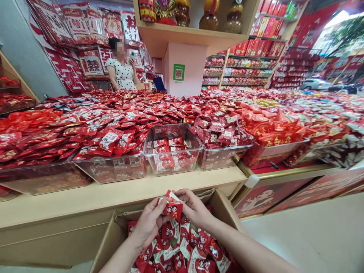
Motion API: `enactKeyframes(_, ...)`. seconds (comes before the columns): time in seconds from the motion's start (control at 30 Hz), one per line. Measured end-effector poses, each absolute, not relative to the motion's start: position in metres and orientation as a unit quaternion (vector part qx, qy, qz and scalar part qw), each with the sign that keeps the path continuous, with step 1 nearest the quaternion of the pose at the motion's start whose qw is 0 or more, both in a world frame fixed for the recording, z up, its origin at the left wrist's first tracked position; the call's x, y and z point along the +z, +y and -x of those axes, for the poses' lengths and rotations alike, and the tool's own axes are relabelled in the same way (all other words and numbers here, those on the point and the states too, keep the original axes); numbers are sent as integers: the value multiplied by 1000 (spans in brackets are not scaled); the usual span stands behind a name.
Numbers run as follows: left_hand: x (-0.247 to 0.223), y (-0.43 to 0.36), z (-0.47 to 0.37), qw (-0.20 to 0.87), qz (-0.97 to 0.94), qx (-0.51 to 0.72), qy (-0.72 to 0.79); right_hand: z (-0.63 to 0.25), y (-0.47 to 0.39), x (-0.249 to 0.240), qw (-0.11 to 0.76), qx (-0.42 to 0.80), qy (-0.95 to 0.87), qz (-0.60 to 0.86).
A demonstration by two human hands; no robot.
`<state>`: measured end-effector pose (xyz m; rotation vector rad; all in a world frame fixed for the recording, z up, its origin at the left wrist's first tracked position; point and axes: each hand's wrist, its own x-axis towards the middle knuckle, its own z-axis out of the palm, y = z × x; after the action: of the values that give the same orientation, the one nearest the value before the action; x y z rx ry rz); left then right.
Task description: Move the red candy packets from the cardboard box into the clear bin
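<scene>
Small red candy packets point(173, 209) printed with cartoon figures are held between my two hands, above an open cardboard box point(227, 212). My left hand point(151, 219) is closed on the packets from the left, thumb on top. From the right, my right hand point(196, 207) grips them with bent fingers. How many packets I hold is hard to make out. More red and white packets point(182, 252) lie loose in the box under my hands. Straight ahead on the counter stands a clear plastic bin point(174, 154), partly filled with similar packets in rows.
Heaped clear bins stand left point(108, 168) and right point(224, 155) of the partly filled one, along the pale counter edge point(119, 193). Behind them, a person point(122, 72) in a dotted top holds a phone. A gold-trimmed cabinet point(267, 178) is at the right.
</scene>
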<state>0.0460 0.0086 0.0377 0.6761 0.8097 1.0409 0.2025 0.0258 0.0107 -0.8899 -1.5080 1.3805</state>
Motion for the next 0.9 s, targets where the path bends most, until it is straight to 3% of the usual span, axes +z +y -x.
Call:
enactKeyframes(0.17, 35, 15, -43, 733, -266, 506, 368, -203, 29, 15, 457, 621, -527, 358)
enactKeyframes(0.4, 37, 17, -41, 726, -227, 536, 367, -205, 31, 18, 481, 610, -519, 356)
enactKeyframes(0.5, 39, 16, -37, 708, -248, 538, 384, -209, 30, 19, 493, 554, -554, 378)
enactKeyframes(0.7, 43, 9, -44, 680, -383, 441, 442, -216, 29, 21, 497, 264, -737, 374)
enactKeyframes(0.9, 37, 9, -48, 646, -408, 438, 474, -211, 22, 22, 452, 263, -788, 326)
